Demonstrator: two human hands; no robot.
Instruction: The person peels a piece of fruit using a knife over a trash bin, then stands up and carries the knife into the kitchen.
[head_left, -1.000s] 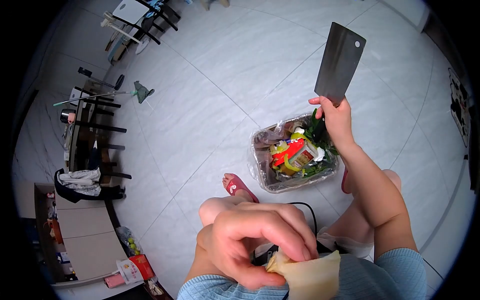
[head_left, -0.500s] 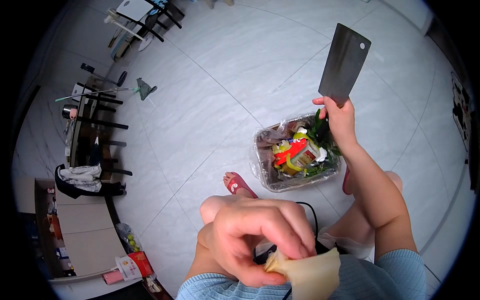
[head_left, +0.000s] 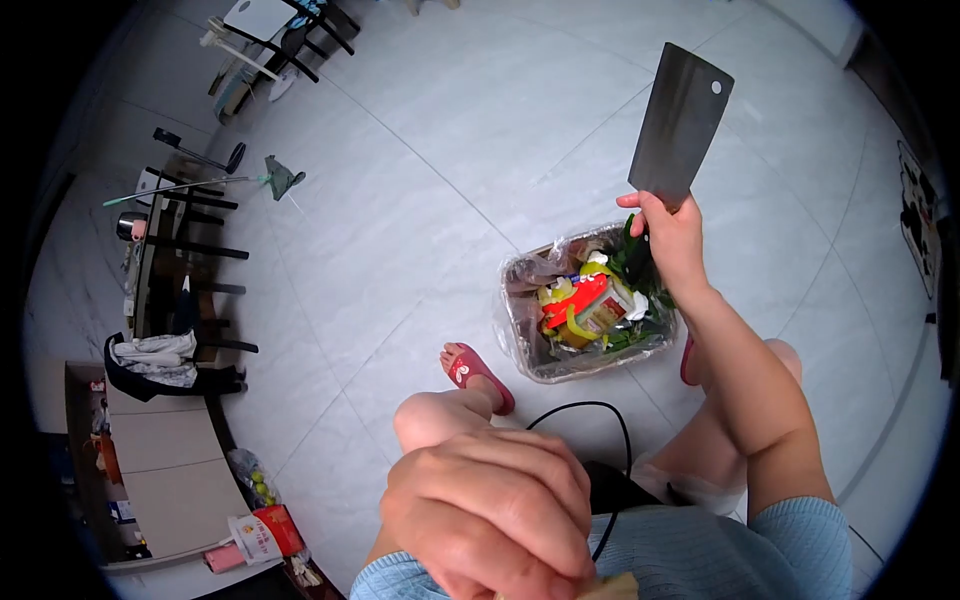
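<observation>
My right hand (head_left: 672,240) grips the handle of a cleaver (head_left: 680,125), whose broad grey blade points up and away from me, above the right rim of the bin. My left hand (head_left: 490,515) is close to the camera at the bottom centre, its fingers curled around a pale yellowish piece (head_left: 608,588). Only a small edge of that piece shows at the bottom of the view. A lined waste bin (head_left: 522,345) stands on the floor between my feet, holding a red and clear package (head_left: 590,305), yellow-green peels and green leaves.
Chairs and a table (head_left: 145,275) line the left side, with a green-handled mop (head_left: 280,178) beside them. At the lower left are a cabinet (head_left: 175,480), a red and white box (head_left: 265,535) and a bag of green fruit (head_left: 258,485). A black cable (head_left: 628,440) loops near my lap.
My left hand has turned palm down and moved lower, carrying the pale piece mostly out of view. My right hand and the cleaver have barely moved.
</observation>
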